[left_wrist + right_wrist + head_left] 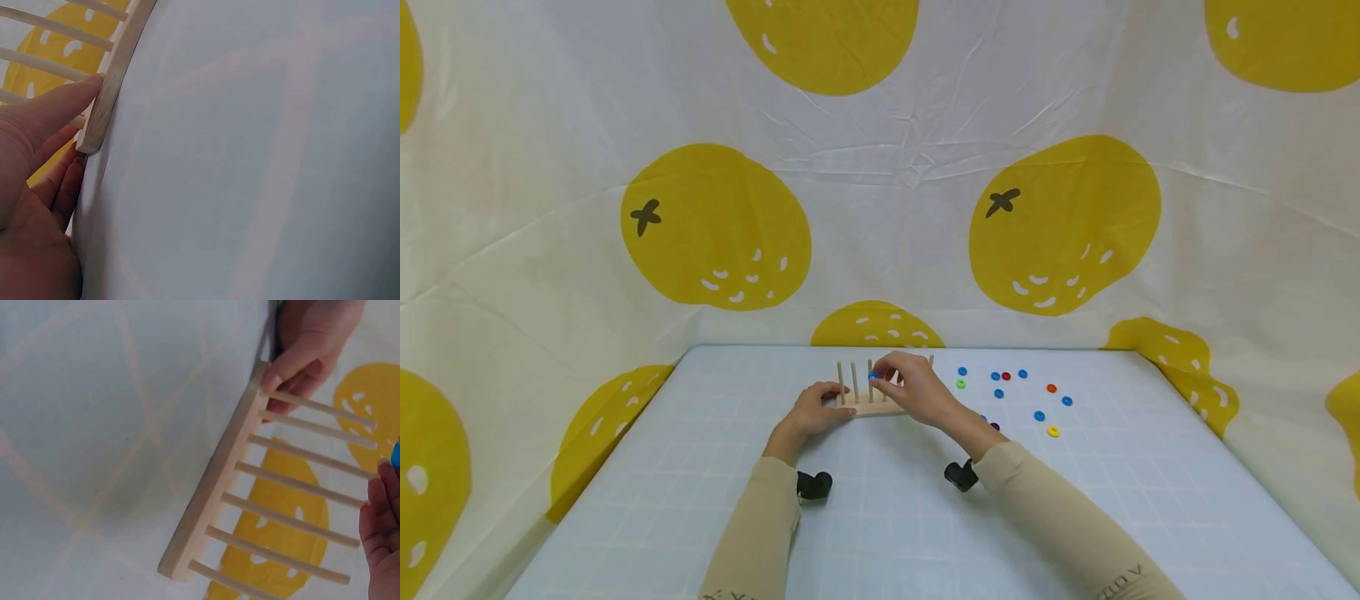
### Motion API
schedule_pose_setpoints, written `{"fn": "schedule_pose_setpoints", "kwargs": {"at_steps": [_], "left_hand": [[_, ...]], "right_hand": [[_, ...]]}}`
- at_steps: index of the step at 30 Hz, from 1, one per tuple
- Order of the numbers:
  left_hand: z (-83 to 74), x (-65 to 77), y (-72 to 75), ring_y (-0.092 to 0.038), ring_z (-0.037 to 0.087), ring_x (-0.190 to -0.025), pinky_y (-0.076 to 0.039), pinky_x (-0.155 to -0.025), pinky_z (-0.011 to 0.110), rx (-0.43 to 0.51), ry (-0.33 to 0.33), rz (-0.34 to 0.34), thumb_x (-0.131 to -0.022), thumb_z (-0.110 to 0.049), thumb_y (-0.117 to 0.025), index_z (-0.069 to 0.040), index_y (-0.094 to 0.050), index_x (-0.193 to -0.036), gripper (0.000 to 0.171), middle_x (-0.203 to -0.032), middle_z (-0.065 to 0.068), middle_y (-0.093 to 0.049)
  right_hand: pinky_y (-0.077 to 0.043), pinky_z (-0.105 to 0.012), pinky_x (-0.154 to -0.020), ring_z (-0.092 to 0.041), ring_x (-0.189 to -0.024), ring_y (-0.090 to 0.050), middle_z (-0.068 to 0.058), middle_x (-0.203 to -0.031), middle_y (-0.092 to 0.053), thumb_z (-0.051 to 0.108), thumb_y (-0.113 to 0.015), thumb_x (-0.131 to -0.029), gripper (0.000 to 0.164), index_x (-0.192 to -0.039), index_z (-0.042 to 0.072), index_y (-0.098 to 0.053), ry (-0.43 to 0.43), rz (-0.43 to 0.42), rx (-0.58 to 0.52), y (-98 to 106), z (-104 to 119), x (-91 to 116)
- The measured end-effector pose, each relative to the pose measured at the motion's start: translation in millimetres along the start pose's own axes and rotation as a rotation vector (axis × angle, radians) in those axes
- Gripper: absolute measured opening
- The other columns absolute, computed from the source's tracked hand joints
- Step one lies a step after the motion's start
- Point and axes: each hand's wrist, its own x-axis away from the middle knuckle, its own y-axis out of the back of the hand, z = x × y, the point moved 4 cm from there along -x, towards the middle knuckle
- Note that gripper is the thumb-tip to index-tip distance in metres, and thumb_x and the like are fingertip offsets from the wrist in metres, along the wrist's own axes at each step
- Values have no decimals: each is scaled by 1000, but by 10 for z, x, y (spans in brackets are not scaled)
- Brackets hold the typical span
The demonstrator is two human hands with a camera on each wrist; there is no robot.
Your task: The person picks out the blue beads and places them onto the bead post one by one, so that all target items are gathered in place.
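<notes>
A wooden peg rack (pixel 872 409) with a row of upright pegs stands on the table. My left hand (pixel 808 414) grips its left end, the thumb on the front of the base and the fingers behind; the left wrist view shows the thumb (pixel 69 100) beside the pegs. Over the rack, my right hand (pixel 913 387) pinches a small blue ring (pixel 873 375) near the top of the third peg from the left. In the right wrist view, a sliver of the blue ring (pixel 395 455) shows at the right edge, and the visible pegs carry no rings.
Right of the rack lie several loose rings, among them a green ring (pixel 961 384), a red ring (pixel 1006 377), an orange ring (pixel 1052 388), a yellow ring (pixel 1054 432) and several blue ones. A dark ring (pixel 995 426) lies partly behind my right forearm. A fruit-print curtain (pixel 887 225) hangs behind.
</notes>
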Motion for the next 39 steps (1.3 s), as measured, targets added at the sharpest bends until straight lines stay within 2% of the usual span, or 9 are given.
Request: {"fn": "schedule_pose_setpoints", "kwargs": {"at_steps": [8, 17, 29, 34, 39], "left_hand": [[-7, -3, 19, -51, 35, -127, -36, -113, 57, 11, -17, 4, -87, -23, -83, -10, -70, -125, 43, -133, 15, -61], [11, -5, 9, -51, 35, -126, -36, -112, 58, 14, -21, 10, -86, -21, -83, -9, -70, -123, 41, -132, 16, -61], [14, 1, 13, -51, 35, -128, -36, -113, 57, 11, -34, 12, -86, -23, -84, -9, -71, -123, 42, -131, 15, -62], [-4, -5, 15, -49, 35, -130, -34, -114, 58, 12, -22, 10, -86, -24, -84, -12, -71, -123, 42, -132, 14, -62], [-11, -2, 8, -48, 35, -131, -33, -114, 59, 5, -15, 9, -86, -25, -84, -12, -71, -123, 42, -132, 13, -62]], "right_hand": [[-56, -40, -87, -23, -97, -65, -7, -105, -71, 14, -70, -98, 14, -108, 4, -72, 29, 4, 45, -60, 49, -164], [-52, -41, -89, -32, -103, -63, -8, -106, -68, 17, -70, -99, 16, -108, 4, -72, -12, 2, 55, -157, 66, -348], [-53, -36, -85, -29, -100, -64, -6, -106, -68, 21, -67, -101, 17, -111, 7, -71, -46, 48, 88, -292, 60, -488], [-53, -30, -79, -18, -90, -63, -1, -99, -71, 20, -67, -101, 14, -108, 9, -72, -50, 40, 93, -321, 34, -520], [-53, -27, -76, -13, -88, -61, 1, -97, -71, 21, -67, -101, 14, -108, 10, -73, -49, 43, 106, -357, 23, -537]]}}
